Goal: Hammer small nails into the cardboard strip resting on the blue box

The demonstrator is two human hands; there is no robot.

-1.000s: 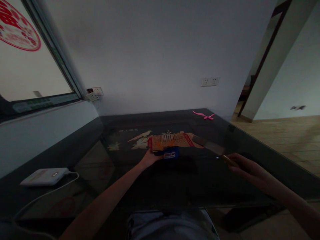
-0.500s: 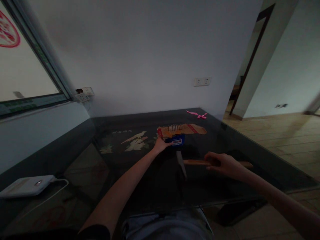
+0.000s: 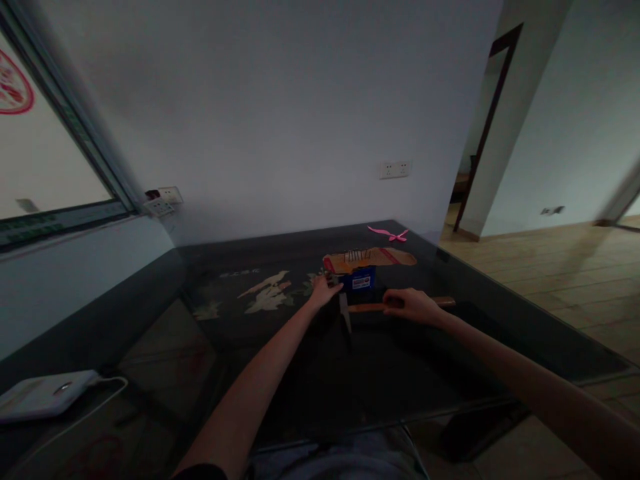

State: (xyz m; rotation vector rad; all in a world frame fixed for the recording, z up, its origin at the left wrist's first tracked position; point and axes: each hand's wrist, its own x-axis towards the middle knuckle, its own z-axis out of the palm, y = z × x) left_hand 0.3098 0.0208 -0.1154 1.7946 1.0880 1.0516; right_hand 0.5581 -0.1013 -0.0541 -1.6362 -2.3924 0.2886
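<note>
In the head view, a blue box with a pale label stands on the dark table. A torn strip of brown and red cardboard lies across its top, with several thin dark nails standing in a row on it. My left hand is closed around the box's left end, its thumb along the near side; some fingertips are hidden. My right hand grips a hammer by its wooden handle. The metal hammer head points left, just in front of the box and near my left thumb.
A pink ribbon lies at the table's back right. On the left rests a white device with a white cable. The dark tabletop bears a bird-and-flower picture. Wall sockets are behind.
My right hand has carried the hammer left and away from me, closer to the box. My left hand stays at the box's left end. The whole view has shifted slightly.
</note>
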